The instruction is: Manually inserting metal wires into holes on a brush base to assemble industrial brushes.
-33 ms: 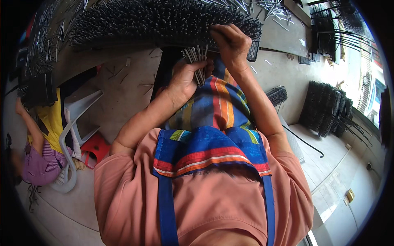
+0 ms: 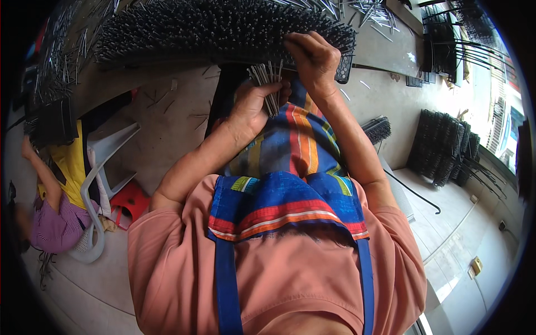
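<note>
A bundle of thin grey metal rods (image 2: 271,96) is gripped in my left hand (image 2: 252,105), the rods standing roughly upright with their ends spread. My right hand (image 2: 319,58) is closed in a pinch over the right part of a long black tray (image 2: 345,70), which is packed with dark upright rods (image 2: 218,36). Whatever lies between those fingertips is too small and too hidden to name. The tray's perforated edge shows at its right end. My left hand is just below the tray's near side, above my striped apron (image 2: 301,128).
Loose rods (image 2: 374,14) lie scattered on the table (image 2: 385,50) behind the tray. Black racks (image 2: 441,145) stand on the floor at the right. To the left, another person (image 2: 58,220) sits near a grey plastic chair (image 2: 92,223), and a red stool (image 2: 131,204) is beside it.
My right hand has shifted very slightly to the left over the tray. My left hand and its rods stay where they were.
</note>
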Tool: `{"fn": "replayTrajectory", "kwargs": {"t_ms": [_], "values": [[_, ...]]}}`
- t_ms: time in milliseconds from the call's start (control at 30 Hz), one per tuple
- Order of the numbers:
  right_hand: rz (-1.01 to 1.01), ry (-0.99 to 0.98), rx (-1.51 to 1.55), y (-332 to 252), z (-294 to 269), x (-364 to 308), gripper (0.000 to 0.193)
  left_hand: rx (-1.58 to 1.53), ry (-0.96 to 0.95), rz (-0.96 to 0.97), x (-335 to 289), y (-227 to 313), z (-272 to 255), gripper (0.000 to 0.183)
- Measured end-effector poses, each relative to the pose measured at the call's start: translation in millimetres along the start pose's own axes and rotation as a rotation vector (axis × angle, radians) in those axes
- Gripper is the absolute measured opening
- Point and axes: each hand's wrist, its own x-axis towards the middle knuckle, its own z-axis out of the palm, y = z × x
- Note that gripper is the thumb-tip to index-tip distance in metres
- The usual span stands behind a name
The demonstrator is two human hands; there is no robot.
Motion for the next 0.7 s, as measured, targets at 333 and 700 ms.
{"fn": "replayTrajectory", "kwargs": {"t_ms": [333,700], "values": [[-0.031,0.059,-0.008,15,-2,0,0.013,0.039,-0.031,0.026,-4,2,3,0.022],[0.611,-0.43,0.274,-6,-27,-21,0.011,0.124,-0.121,0.091,-6,-4,12,0.023]]}}
